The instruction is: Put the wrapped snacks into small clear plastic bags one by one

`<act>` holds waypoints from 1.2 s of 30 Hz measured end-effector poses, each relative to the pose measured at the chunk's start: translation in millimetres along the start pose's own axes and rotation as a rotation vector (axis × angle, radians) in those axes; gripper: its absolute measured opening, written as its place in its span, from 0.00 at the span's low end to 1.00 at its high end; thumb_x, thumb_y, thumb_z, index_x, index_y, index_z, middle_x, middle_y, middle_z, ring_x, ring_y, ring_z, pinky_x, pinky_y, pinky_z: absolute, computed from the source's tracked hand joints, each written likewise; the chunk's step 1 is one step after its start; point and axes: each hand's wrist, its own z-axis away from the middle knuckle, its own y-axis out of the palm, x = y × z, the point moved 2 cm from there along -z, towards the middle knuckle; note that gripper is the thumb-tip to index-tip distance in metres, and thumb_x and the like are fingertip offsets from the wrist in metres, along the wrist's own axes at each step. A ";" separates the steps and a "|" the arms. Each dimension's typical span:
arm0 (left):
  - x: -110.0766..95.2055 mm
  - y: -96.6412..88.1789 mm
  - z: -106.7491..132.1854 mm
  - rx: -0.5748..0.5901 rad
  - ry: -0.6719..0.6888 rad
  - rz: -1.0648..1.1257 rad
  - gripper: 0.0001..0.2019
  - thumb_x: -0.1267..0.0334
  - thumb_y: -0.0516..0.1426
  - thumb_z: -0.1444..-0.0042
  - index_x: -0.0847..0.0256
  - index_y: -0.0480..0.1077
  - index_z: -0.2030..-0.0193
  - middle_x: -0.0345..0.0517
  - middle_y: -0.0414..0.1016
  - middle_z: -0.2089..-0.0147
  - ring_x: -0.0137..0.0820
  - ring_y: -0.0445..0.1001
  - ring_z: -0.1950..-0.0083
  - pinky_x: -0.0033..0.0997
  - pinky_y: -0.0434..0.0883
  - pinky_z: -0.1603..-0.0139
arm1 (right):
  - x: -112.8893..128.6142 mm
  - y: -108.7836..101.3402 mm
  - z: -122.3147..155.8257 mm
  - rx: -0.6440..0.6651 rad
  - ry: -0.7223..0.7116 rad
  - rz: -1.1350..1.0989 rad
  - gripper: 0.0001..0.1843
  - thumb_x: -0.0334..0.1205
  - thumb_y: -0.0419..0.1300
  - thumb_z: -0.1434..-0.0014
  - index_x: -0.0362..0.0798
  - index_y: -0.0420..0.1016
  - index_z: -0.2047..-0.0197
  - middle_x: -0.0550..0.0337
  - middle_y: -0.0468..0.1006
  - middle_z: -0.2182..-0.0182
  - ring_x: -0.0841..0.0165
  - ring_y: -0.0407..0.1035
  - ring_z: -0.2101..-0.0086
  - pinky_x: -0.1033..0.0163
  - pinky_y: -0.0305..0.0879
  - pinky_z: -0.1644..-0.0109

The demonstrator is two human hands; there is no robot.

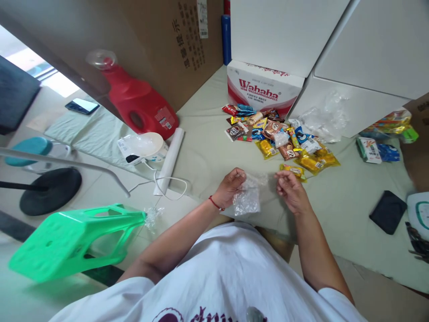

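My left hand (231, 185), with a red cord at its wrist, is closed around the edge of a crinkled clear plastic bag (247, 202). The bag hangs down over the green cloth in front of my body. To the right of it, my right hand (291, 190) has thumb and fingertips pinched together; whether anything is between them I cannot make out. Just behind that hand lies a yellow snack packet (292, 170). Farther back is a pile of small wrapped snacks (273, 129) in brown, blue, red and yellow.
Behind the snacks stand a Wahaba water carton (264, 91) and crumpled clear plastic (326, 118). A red detergent bottle (144, 105), a white cup (152, 145) and a white roll (170, 161) are left. A green stool (77, 232) lies tipped on the floor. At right lies a black pouch (388, 212).
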 end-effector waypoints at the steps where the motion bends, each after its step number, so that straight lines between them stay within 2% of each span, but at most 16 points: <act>1: 1.3 2.5 -0.8 0.023 -0.019 -0.028 0.27 0.42 0.72 0.53 0.58 0.64 0.65 0.29 0.58 0.75 0.19 0.55 0.78 0.21 0.59 0.77 | -2.8 3.0 -2.1 0.027 -0.017 0.041 0.27 0.55 0.75 0.52 0.55 0.76 0.51 0.60 0.77 0.58 0.74 0.61 0.73 0.67 0.58 0.73; 3: 1.8 5.0 -1.7 0.060 -0.021 -0.090 0.27 0.43 0.72 0.54 0.59 0.65 0.64 0.30 0.60 0.74 0.19 0.56 0.78 0.22 0.57 0.78 | -9.3 9.0 -6.9 0.099 -0.041 0.171 0.27 0.52 0.74 0.51 0.55 0.79 0.48 0.59 0.78 0.57 0.74 0.61 0.73 0.66 0.61 0.71; 5: -2.2 2.8 -0.6 0.062 0.038 -0.178 0.26 0.44 0.73 0.56 0.59 0.66 0.65 0.31 0.63 0.73 0.19 0.57 0.77 0.22 0.55 0.77 | -12.7 10.6 -11.7 0.107 -0.093 0.315 0.17 0.50 0.73 0.49 0.52 0.83 0.57 0.61 0.77 0.66 0.73 0.62 0.74 0.64 0.63 0.68; 7: -9.0 -1.8 3.5 0.102 0.112 -0.316 0.25 0.47 0.74 0.58 0.60 0.69 0.65 0.34 0.66 0.72 0.21 0.60 0.74 0.24 0.58 0.73 | -10.3 7.2 -14.5 0.048 -0.177 0.384 0.11 0.49 0.69 0.45 0.51 0.84 0.64 0.60 0.77 0.69 0.71 0.65 0.73 0.62 0.66 0.66; 10: -15.6 -6.3 12.0 0.270 0.145 -0.505 0.24 0.44 0.72 0.54 0.61 0.75 0.62 0.41 0.72 0.68 0.27 0.65 0.68 0.28 0.62 0.66 | 0.9 1.7 -12.9 0.014 -0.330 0.414 0.09 0.48 0.66 0.41 0.55 0.85 0.62 0.57 0.80 0.62 0.64 0.73 0.65 0.56 0.72 0.57; 11: -16.0 -7.0 13.5 0.269 0.143 -0.518 0.25 0.39 0.68 0.50 0.61 0.76 0.62 0.43 0.73 0.66 0.28 0.65 0.68 0.29 0.62 0.67 | 4.8 1.6 -11.1 0.021 -0.379 0.436 0.08 0.47 0.66 0.40 0.56 0.86 0.61 0.56 0.81 0.59 0.62 0.75 0.61 0.54 0.73 0.53; 13: -13.8 -6.9 12.4 0.143 0.126 -0.480 0.30 0.31 0.57 0.42 0.61 0.76 0.63 0.44 0.72 0.67 0.28 0.61 0.70 0.30 0.58 0.71 | 10.5 5.1 -6.6 0.038 -0.456 0.499 0.08 0.47 0.65 0.38 0.58 0.86 0.61 0.56 0.82 0.54 0.60 0.75 0.54 0.51 0.72 0.47; 15: -8.4 -2.4 6.7 0.013 0.099 -0.448 0.31 0.31 0.54 0.40 0.60 0.75 0.65 0.42 0.70 0.69 0.27 0.58 0.72 0.30 0.54 0.73 | 12.3 12.6 -2.3 0.064 -0.488 0.551 0.09 0.47 0.64 0.37 0.59 0.86 0.60 0.56 0.81 0.51 0.59 0.75 0.51 0.50 0.72 0.45; 19: 1.4 12.3 -8.2 0.068 0.097 -0.475 0.21 0.43 0.67 0.49 0.62 0.75 0.69 0.39 0.71 0.71 0.27 0.62 0.69 0.28 0.59 0.68 | 11.8 24.7 5.4 0.093 -0.526 0.626 0.10 0.46 0.61 0.35 0.61 0.87 0.59 0.58 0.81 0.50 0.60 0.75 0.52 0.51 0.72 0.43; 23: 0.9 3.7 -14.6 -0.003 0.053 -0.297 0.20 0.47 0.70 0.53 0.62 0.73 0.69 0.37 0.71 0.73 0.24 0.64 0.71 0.26 0.61 0.68 | 14.9 11.0 17.5 -0.052 -0.564 0.660 0.10 0.46 0.63 0.35 0.62 0.87 0.58 0.57 0.80 0.49 0.60 0.75 0.54 0.50 0.72 0.43; 25: -1.8 -4.8 -14.3 0.006 0.016 -0.223 0.22 0.47 0.72 0.56 0.62 0.73 0.68 0.38 0.73 0.70 0.25 0.69 0.70 0.26 0.64 0.67 | 15.2 -3.3 25.2 -0.115 -0.543 0.646 0.08 0.46 0.64 0.36 0.62 0.87 0.59 0.57 0.80 0.50 0.60 0.74 0.54 0.49 0.71 0.43; 27: -5.3 -12.4 -13.4 0.026 -0.010 -0.176 0.23 0.47 0.73 0.58 0.61 0.73 0.66 0.38 0.73 0.70 0.25 0.70 0.69 0.26 0.65 0.67 | 12.9 -17.9 31.7 -0.098 -0.504 0.596 0.07 0.48 0.66 0.38 0.62 0.87 0.61 0.56 0.79 0.48 0.59 0.73 0.54 0.48 0.71 0.44; 31: -11.9 -19.8 -13.9 0.072 -0.063 -0.228 0.23 0.45 0.73 0.57 0.62 0.74 0.66 0.33 0.64 0.76 0.20 0.59 0.78 0.24 0.56 0.76 | 2.9 -39.9 34.2 0.005 -0.357 0.454 0.08 0.51 0.70 0.42 0.58 0.87 0.64 0.54 0.78 0.46 0.58 0.72 0.50 0.48 0.71 0.44; 33: -14.5 -18.8 -14.7 0.075 -0.045 -0.285 0.23 0.44 0.72 0.56 0.62 0.73 0.67 0.33 0.63 0.77 0.20 0.56 0.79 0.24 0.52 0.78 | -1.7 -47.2 30.6 -0.114 -0.249 0.335 0.13 0.55 0.72 0.45 0.56 0.85 0.63 0.53 0.78 0.47 0.58 0.73 0.51 0.49 0.72 0.44; 35: -16.8 -15.8 -14.9 0.016 0.028 -0.338 0.22 0.44 0.70 0.53 0.61 0.72 0.68 0.32 0.60 0.78 0.19 0.53 0.79 0.24 0.50 0.78 | -6.7 -49.2 26.6 -0.257 -0.109 0.127 0.22 0.62 0.71 0.47 0.56 0.83 0.57 0.53 0.80 0.50 0.58 0.75 0.53 0.48 0.74 0.46; 36: -17.5 -13.9 -14.4 -0.023 0.073 -0.364 0.22 0.43 0.69 0.51 0.61 0.71 0.68 0.32 0.59 0.78 0.20 0.52 0.79 0.25 0.49 0.78 | -9.7 -47.2 25.0 -0.286 -0.030 0.013 0.27 0.67 0.69 0.47 0.57 0.80 0.52 0.52 0.81 0.51 0.57 0.76 0.53 0.47 0.75 0.47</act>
